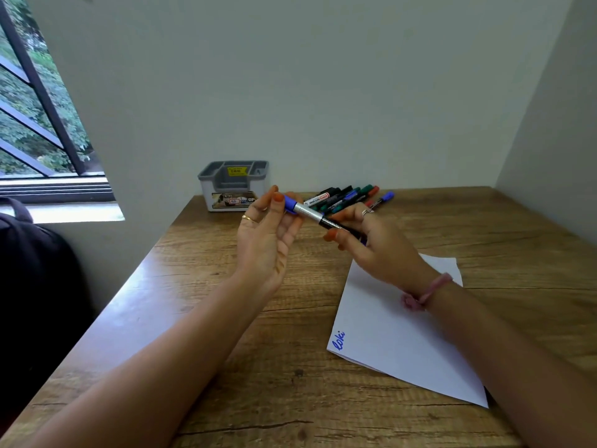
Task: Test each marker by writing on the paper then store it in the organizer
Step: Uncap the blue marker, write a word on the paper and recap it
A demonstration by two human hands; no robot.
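A blue-capped marker with a silver and black barrel hangs level above the table, held at both ends. My left hand pinches its blue cap end. My right hand grips the black barrel end. A white sheet of paper lies below my right forearm, with blue writing near its left corner. A grey organizer stands at the back of the table against the wall. A pile of several markers lies to its right.
The wooden table sits in a corner, with walls behind and to the right. A window with dark bars is at the left. A dark bag rests beside the table's left edge.
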